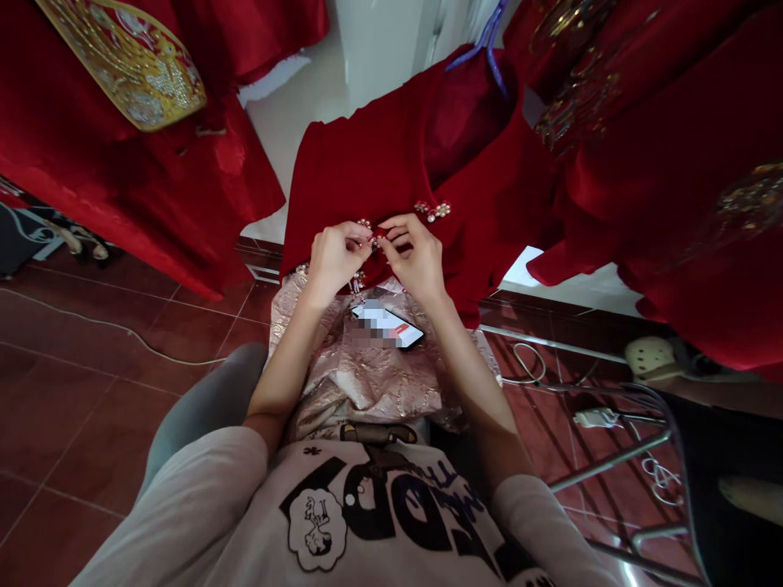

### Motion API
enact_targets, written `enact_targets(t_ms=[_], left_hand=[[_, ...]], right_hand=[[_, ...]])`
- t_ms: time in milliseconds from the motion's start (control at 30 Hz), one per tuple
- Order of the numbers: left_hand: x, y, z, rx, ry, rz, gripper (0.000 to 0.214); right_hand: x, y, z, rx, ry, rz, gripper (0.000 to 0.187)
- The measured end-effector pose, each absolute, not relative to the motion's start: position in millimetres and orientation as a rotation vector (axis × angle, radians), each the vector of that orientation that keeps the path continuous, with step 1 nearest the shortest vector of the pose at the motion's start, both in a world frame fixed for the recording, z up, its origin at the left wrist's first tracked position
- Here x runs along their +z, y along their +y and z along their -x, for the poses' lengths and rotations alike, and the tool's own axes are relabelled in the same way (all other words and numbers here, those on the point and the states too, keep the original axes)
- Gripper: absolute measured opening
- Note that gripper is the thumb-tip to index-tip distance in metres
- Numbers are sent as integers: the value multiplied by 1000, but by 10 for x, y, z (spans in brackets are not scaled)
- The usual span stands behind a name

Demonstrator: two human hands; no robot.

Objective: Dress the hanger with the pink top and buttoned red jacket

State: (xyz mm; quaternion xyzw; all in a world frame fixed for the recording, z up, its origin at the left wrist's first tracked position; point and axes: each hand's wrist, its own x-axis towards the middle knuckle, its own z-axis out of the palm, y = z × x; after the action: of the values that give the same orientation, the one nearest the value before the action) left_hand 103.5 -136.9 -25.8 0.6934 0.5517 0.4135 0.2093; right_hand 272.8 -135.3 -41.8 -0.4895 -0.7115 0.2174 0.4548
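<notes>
A red velvet-like garment hangs in front of me on a purple hanger, its lower part reaching my lap. Both my left hand and my right hand are closed in a pinch, fingertips meeting at a small beaded ornament on the cloth. The fingers hide much of it. Pearl-like flower beads decorate the neckline, and another beaded cluster shows below my left hand. On my lap lies shiny pink patterned cloth, with a lit phone resting on it under my hands.
Red garments with gold embroidery hang at left, and more red garments at right. A metal-framed chair, a white plug and a foot in a pale clog are at right. A cable crosses the tiled floor.
</notes>
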Motion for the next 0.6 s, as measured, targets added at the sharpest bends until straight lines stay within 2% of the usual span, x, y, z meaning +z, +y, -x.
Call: enact_targets(t_ms=[367, 600], left_hand=[[-193, -1449, -1053, 1076, 1575, -1948, 20], [-242, -1420, -989, 949, 1700, -2202, 23]], right_hand=[[-463, -1390, -2672, 501, -1725, 1225, 14], [-463, -1440, -2607, 464, -1772, 1252, 13]])
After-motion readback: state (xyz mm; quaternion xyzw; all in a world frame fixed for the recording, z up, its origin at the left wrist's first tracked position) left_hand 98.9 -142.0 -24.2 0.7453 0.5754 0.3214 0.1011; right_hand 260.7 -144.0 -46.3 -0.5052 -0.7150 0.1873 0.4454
